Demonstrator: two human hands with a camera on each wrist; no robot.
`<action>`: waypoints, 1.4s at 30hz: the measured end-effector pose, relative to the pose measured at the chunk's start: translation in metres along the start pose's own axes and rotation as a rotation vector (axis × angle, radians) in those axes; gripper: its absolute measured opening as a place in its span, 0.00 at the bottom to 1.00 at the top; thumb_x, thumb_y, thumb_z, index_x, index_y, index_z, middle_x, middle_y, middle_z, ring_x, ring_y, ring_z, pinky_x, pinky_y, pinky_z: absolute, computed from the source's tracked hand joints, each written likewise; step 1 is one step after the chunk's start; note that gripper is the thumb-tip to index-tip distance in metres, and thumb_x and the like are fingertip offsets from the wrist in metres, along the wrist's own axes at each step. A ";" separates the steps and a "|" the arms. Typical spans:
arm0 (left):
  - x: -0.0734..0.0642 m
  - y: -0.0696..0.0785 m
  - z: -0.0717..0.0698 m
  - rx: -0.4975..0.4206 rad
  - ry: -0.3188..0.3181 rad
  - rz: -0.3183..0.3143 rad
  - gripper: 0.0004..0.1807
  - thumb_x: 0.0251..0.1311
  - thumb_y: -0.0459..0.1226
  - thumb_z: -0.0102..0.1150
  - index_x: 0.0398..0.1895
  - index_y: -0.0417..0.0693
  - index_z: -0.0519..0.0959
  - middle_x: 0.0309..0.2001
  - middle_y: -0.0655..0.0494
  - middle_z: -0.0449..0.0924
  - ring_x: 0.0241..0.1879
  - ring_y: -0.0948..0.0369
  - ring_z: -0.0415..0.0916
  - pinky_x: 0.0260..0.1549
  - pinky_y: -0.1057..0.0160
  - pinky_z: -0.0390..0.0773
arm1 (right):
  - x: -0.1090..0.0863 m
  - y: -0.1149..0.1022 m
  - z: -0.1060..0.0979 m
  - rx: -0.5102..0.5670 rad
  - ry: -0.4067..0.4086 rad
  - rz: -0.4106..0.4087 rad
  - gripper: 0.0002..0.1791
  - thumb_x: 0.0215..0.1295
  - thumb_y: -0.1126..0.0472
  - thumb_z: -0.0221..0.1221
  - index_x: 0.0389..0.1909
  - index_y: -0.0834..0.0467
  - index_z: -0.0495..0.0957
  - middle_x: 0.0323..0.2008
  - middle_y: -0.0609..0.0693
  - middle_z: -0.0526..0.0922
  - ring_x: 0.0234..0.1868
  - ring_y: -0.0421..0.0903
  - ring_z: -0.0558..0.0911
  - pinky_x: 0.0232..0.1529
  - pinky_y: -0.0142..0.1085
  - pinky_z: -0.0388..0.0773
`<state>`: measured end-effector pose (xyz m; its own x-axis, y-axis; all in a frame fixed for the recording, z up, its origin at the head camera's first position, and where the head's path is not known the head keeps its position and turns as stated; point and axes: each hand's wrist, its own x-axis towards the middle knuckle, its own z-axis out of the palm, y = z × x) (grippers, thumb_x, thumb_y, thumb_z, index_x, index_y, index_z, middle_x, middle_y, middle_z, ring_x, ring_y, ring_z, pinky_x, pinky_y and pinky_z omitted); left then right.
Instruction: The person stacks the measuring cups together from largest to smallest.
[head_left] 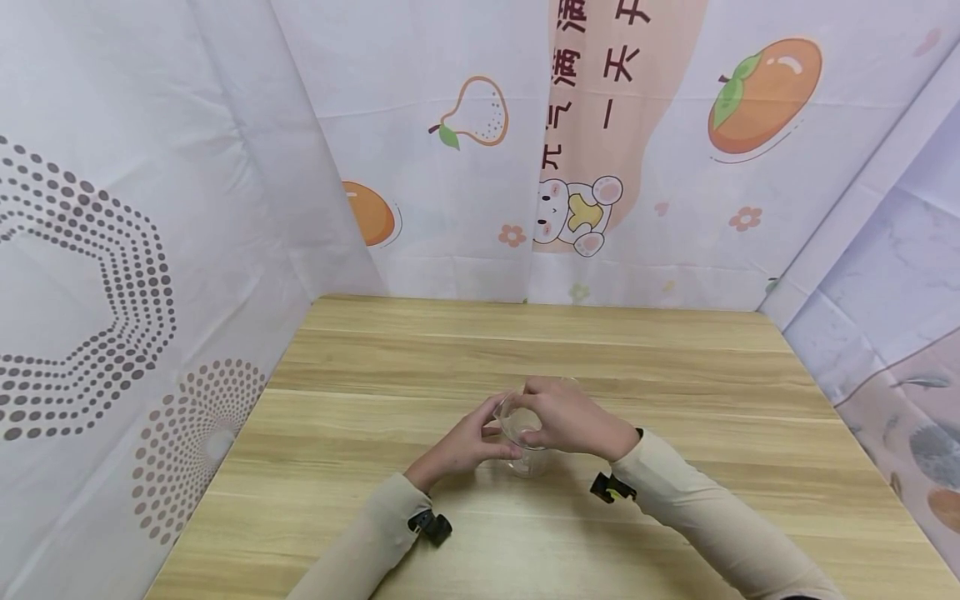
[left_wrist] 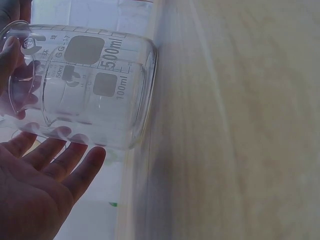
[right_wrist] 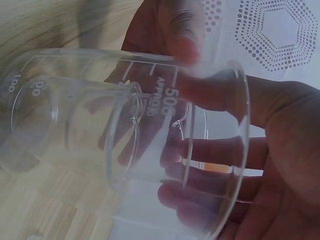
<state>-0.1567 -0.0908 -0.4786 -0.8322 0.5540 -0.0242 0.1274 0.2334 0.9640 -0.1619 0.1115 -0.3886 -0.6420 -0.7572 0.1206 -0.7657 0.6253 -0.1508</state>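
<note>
A large clear glass beaker (left_wrist: 110, 52) marked 500ml stands low over the table; whether it touches the wood is hard to tell. My left hand (head_left: 467, 442) holds its side between thumb and fingers. Inside it is a smaller beaker (left_wrist: 121, 89) marked 100ml. From the right, my right hand (head_left: 566, 421) reaches over the large rim. In the right wrist view its thumb and fingers go into the mouth and grip a small beaker (right_wrist: 188, 165) by the rim; a 50ml mark shows through the glass. Overlapping glass blurs exact contacts.
A wood-grain table (head_left: 360, 358) spreads around both hands. Just behind my right hand, part of another clear rim (head_left: 570, 380) shows. Printed white curtains (head_left: 420, 217) hang at the back and sides. Each forearm wears a black strap.
</note>
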 end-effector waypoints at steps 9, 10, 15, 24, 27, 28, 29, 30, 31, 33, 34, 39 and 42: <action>-0.002 0.000 0.000 0.006 -0.006 -0.019 0.45 0.58 0.43 0.68 0.75 0.61 0.54 0.74 0.54 0.59 0.70 0.46 0.62 0.67 0.44 0.68 | 0.002 -0.001 0.006 0.013 -0.035 0.013 0.23 0.51 0.51 0.72 0.47 0.54 0.83 0.38 0.49 0.80 0.32 0.39 0.75 0.33 0.32 0.76; -0.002 0.000 0.000 0.006 -0.007 -0.021 0.45 0.58 0.43 0.68 0.75 0.61 0.54 0.74 0.54 0.58 0.70 0.45 0.62 0.67 0.44 0.68 | 0.002 -0.002 0.006 0.014 -0.038 0.015 0.23 0.51 0.51 0.72 0.48 0.54 0.83 0.38 0.50 0.81 0.33 0.39 0.75 0.34 0.32 0.76; -0.001 0.003 -0.002 -0.003 -0.006 -0.021 0.46 0.57 0.44 0.69 0.76 0.61 0.54 0.74 0.53 0.58 0.70 0.44 0.63 0.67 0.44 0.68 | 0.004 -0.001 0.006 -0.001 -0.037 0.007 0.22 0.51 0.52 0.72 0.47 0.56 0.84 0.36 0.50 0.81 0.31 0.40 0.74 0.31 0.32 0.76; 0.001 0.000 -0.001 0.004 -0.003 0.001 0.46 0.56 0.42 0.69 0.75 0.59 0.55 0.74 0.53 0.59 0.71 0.47 0.61 0.67 0.46 0.69 | 0.007 -0.005 0.006 -0.017 -0.067 0.003 0.23 0.51 0.51 0.72 0.46 0.59 0.83 0.38 0.51 0.82 0.37 0.44 0.80 0.38 0.37 0.81; 0.000 -0.001 -0.001 -0.001 -0.004 -0.001 0.46 0.56 0.42 0.69 0.75 0.59 0.55 0.74 0.54 0.58 0.71 0.47 0.61 0.66 0.47 0.69 | 0.008 -0.006 0.006 -0.010 -0.082 0.015 0.23 0.51 0.51 0.72 0.45 0.59 0.83 0.40 0.50 0.82 0.39 0.46 0.82 0.42 0.40 0.82; 0.000 -0.001 -0.001 -0.003 -0.006 -0.002 0.46 0.57 0.42 0.69 0.75 0.59 0.55 0.74 0.54 0.58 0.71 0.47 0.61 0.67 0.46 0.69 | 0.008 -0.006 0.007 -0.009 -0.088 0.021 0.23 0.51 0.51 0.72 0.45 0.59 0.83 0.40 0.50 0.82 0.40 0.46 0.82 0.43 0.41 0.82; 0.000 -0.001 -0.001 -0.003 -0.009 -0.002 0.46 0.57 0.42 0.69 0.75 0.59 0.55 0.75 0.54 0.58 0.71 0.47 0.60 0.67 0.46 0.69 | 0.008 -0.006 0.007 -0.011 -0.094 0.026 0.23 0.51 0.51 0.72 0.46 0.59 0.83 0.40 0.50 0.82 0.41 0.47 0.82 0.44 0.41 0.82; 0.000 -0.001 -0.001 -0.004 -0.012 -0.003 0.45 0.57 0.43 0.69 0.75 0.59 0.55 0.75 0.54 0.57 0.71 0.47 0.60 0.66 0.46 0.69 | 0.009 -0.006 0.007 -0.017 -0.100 0.027 0.23 0.51 0.51 0.72 0.45 0.60 0.83 0.40 0.50 0.82 0.41 0.47 0.82 0.45 0.41 0.82; 0.000 -0.001 -0.001 -0.005 -0.015 -0.003 0.45 0.57 0.43 0.69 0.75 0.60 0.54 0.75 0.54 0.57 0.71 0.47 0.60 0.66 0.46 0.69 | 0.009 -0.006 0.008 -0.021 -0.104 0.030 0.23 0.51 0.51 0.72 0.45 0.59 0.83 0.40 0.50 0.82 0.41 0.47 0.82 0.45 0.41 0.82; 0.000 -0.001 -0.001 -0.004 -0.018 -0.002 0.45 0.57 0.44 0.68 0.76 0.60 0.54 0.75 0.54 0.57 0.72 0.47 0.60 0.67 0.46 0.69 | 0.009 -0.006 0.008 -0.034 -0.111 0.034 0.23 0.51 0.51 0.72 0.45 0.59 0.83 0.41 0.51 0.83 0.42 0.47 0.83 0.45 0.41 0.82; 0.000 -0.001 -0.001 -0.003 -0.018 -0.002 0.45 0.58 0.44 0.68 0.76 0.60 0.54 0.75 0.54 0.56 0.72 0.47 0.60 0.67 0.46 0.69 | 0.009 -0.007 0.008 -0.042 -0.111 0.033 0.23 0.51 0.52 0.72 0.45 0.59 0.83 0.41 0.51 0.83 0.42 0.47 0.83 0.46 0.41 0.83; 0.000 -0.001 -0.001 -0.002 -0.016 -0.006 0.45 0.58 0.44 0.68 0.76 0.60 0.54 0.75 0.54 0.57 0.71 0.47 0.60 0.66 0.47 0.69 | 0.010 -0.008 0.007 -0.059 -0.113 0.037 0.23 0.50 0.52 0.73 0.45 0.60 0.83 0.43 0.53 0.84 0.44 0.49 0.84 0.48 0.42 0.82; -0.001 0.000 -0.001 0.004 -0.015 -0.008 0.45 0.58 0.44 0.68 0.75 0.60 0.54 0.74 0.54 0.58 0.71 0.47 0.60 0.66 0.47 0.70 | 0.011 -0.010 0.008 -0.066 -0.119 0.050 0.23 0.50 0.52 0.73 0.44 0.60 0.83 0.44 0.53 0.84 0.46 0.49 0.84 0.49 0.42 0.82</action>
<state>-0.1567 -0.0922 -0.4783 -0.8251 0.5639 -0.0361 0.1226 0.2409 0.9628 -0.1609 0.0959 -0.3934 -0.6730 -0.7396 -0.0029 -0.7366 0.6706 -0.0881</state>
